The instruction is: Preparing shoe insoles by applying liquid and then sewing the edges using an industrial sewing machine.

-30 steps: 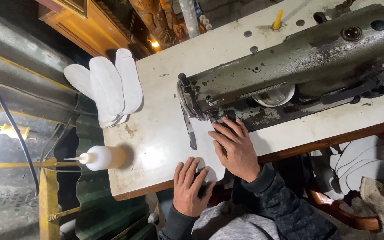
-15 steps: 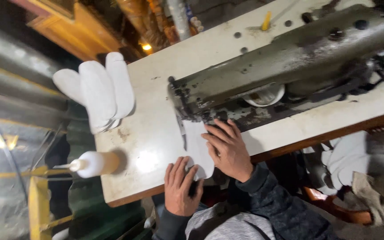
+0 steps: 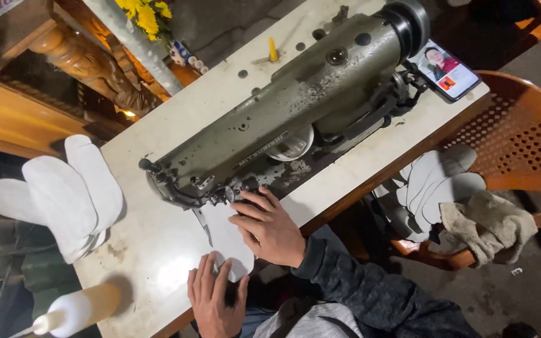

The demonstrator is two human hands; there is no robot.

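Note:
A white cut piece of material (image 3: 228,241) lies flat on the table under the needle end of an old grey-green sewing machine (image 3: 283,119). My right hand (image 3: 269,230) presses on the piece's right side, its fingertips close to the presser foot. My left hand (image 3: 215,302) sits at the table's near edge, with its fingers spread over the piece's near end. Both hands hold the piece down against the cream tabletop (image 3: 158,250).
A stack of white cut pieces (image 3: 64,191) hangs over the table's left edge. A squeeze bottle (image 3: 76,311) lies at the near left corner. A phone (image 3: 449,72) rests by the handwheel. An orange plastic chair (image 3: 521,144) on the right holds more white pieces (image 3: 430,184) and a rag (image 3: 489,225).
The view has pulled back and swung, so the whole machine, the phone and the chair now show. Both hands stay on the white piece by the needle.

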